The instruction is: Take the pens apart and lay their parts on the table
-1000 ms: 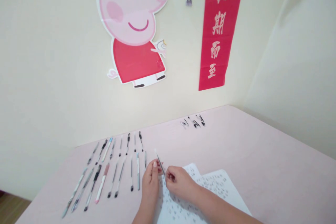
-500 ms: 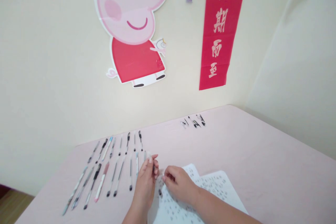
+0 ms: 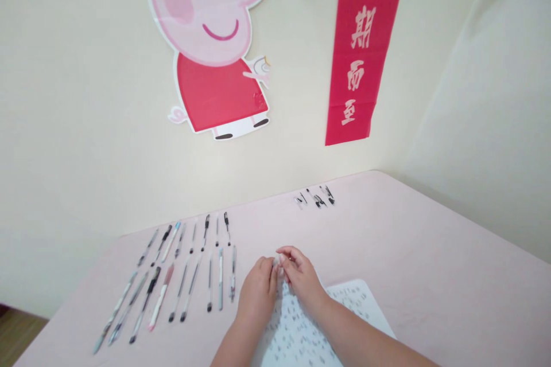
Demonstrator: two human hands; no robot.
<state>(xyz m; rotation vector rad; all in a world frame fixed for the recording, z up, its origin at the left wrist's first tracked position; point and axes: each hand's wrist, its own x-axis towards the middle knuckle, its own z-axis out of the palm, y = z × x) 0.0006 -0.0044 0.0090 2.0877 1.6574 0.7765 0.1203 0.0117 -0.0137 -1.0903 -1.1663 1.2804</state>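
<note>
My left hand (image 3: 257,290) and my right hand (image 3: 300,273) meet above the top edge of a white sheet with black marks (image 3: 357,304) on the pink table (image 3: 430,252). Their fingertips pinch together on a small pale thing that I cannot make out. Just left of my left hand lie two rows of several pens (image 3: 189,266), side by side. The nearest pen (image 3: 233,278) lies a little apart from my left hand.
Several small pen caps or parts (image 3: 316,198) lie at the table's far edge by the wall. A pink pig cutout (image 3: 215,51) and a red banner with characters (image 3: 359,51) hang on the cream wall. The table's left corner drops to a wooden floor (image 3: 17,338).
My left hand laid the pen it held down at the right end of the rows. Both hands then came together above the sheet's top edge. The view tilted slightly down.
</note>
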